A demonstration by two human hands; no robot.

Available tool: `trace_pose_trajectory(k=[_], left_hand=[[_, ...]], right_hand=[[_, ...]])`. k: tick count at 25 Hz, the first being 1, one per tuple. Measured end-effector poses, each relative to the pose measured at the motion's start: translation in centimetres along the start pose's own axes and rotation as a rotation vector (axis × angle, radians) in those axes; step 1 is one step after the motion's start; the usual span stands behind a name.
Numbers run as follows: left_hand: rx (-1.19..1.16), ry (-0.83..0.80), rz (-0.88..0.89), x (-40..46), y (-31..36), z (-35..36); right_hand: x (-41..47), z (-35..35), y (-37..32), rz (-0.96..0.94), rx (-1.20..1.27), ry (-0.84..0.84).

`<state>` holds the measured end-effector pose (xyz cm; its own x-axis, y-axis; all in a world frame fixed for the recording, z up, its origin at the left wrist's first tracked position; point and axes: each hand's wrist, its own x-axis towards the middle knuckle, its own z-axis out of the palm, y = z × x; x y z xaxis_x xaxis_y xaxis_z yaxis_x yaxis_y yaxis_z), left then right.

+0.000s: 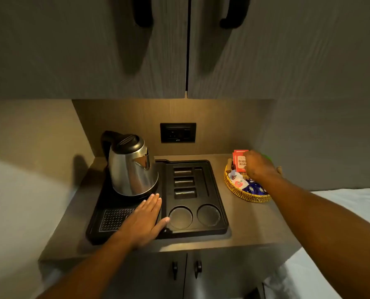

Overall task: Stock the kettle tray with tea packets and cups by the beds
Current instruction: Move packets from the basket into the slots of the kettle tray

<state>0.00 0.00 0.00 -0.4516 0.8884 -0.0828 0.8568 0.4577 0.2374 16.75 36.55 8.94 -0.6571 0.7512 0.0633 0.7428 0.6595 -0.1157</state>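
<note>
Right hand point(257, 165) is reaching into wicker basket point(244, 194), pinching red tea packets point(238, 161). Left hand point(146, 221) is lying flat, fingers spread, steadying tray point(219, 190) by kettle point(132, 167). Slots and cup wells empty; lift pkts clear w/o snagging others.

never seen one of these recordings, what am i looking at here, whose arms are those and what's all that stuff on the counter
There is no machine: a person wears a camera on the head, looking down at their own hands. On the counter sits a black kettle tray with a steel kettle; its packet slots and two round cup wells are empty. The left hand rests flat on the tray. The right hand reaches into a wicker basket of sachets and grips red tea packets.
</note>
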Motion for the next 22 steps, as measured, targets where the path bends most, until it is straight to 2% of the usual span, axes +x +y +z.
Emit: trace_pose_trajectory(k=[7,12,17,22], left_hand=[[0.063,0.021,-0.002,0.6,-0.3,0.8],[0.08,0.006,-0.016,0.6,-0.1,0.8],[0.083,0.005,-0.018,0.6,-0.1,0.7],[0.067,0.007,-0.009,0.4,0.0,0.6]], right_hand=[[5.6,2.2,1.1,-0.125,-0.191,-0.119],[7.3,2.9,1.9,-0.158,-0.202,-0.213],[7.6,2.5,1.5,-0.155,-0.183,-0.223],[7.8,-0.9,1.3,-0.123,-0.158,-0.356]])
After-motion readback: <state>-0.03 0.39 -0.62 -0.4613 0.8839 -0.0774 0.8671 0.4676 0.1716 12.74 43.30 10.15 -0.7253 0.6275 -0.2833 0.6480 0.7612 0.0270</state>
